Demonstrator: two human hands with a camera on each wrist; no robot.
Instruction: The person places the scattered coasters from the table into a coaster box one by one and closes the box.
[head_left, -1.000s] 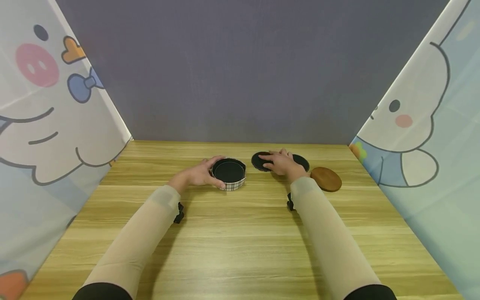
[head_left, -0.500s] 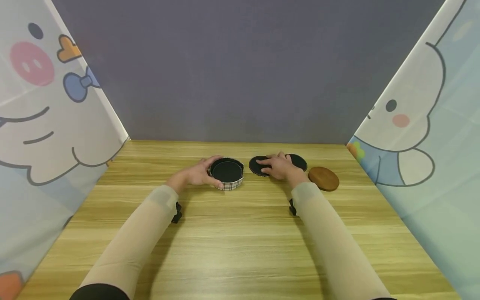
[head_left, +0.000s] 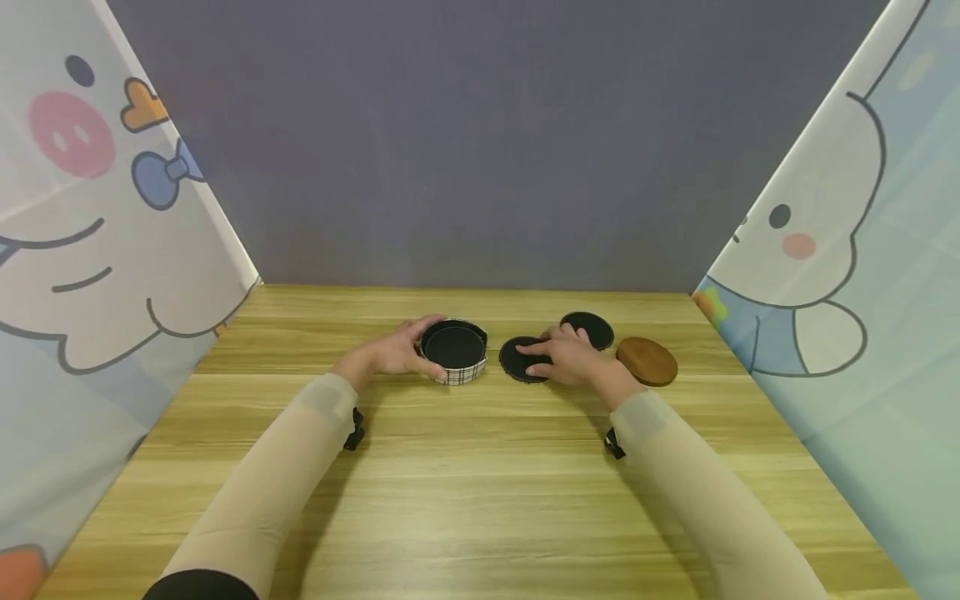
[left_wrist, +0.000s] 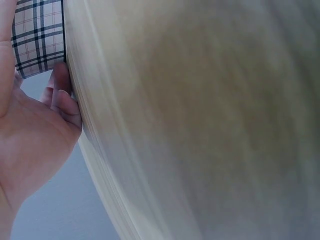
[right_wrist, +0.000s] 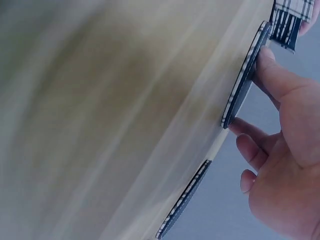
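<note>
My left hand (head_left: 405, 348) grips the side of a round plaid coaster holder (head_left: 467, 373), thumb at the front and fingers behind. The holder has a black inside and a notch in its right wall. In the left wrist view its plaid side (left_wrist: 39, 37) shows between my thumb and fingers. My right hand (head_left: 573, 357) rests its outstretched fingers on a round black coaster (head_left: 513, 360), which lies flat just right of the holder. In the right wrist view this coaster (right_wrist: 245, 75) shows a plaid edge, with fingertips at its top and rim.
A second black coaster (head_left: 592, 327) lies behind my right hand. Right of it lies a brown round wooden disc (head_left: 647, 362). A grey wall (head_left: 480, 167) closes off the back of the wooden table (head_left: 465, 500), with cartoon-printed cloths on both sides.
My right hand has drawn the black coaster towards me across the table. More of the second coaster now shows. The left hand and the holder have stayed in place.
</note>
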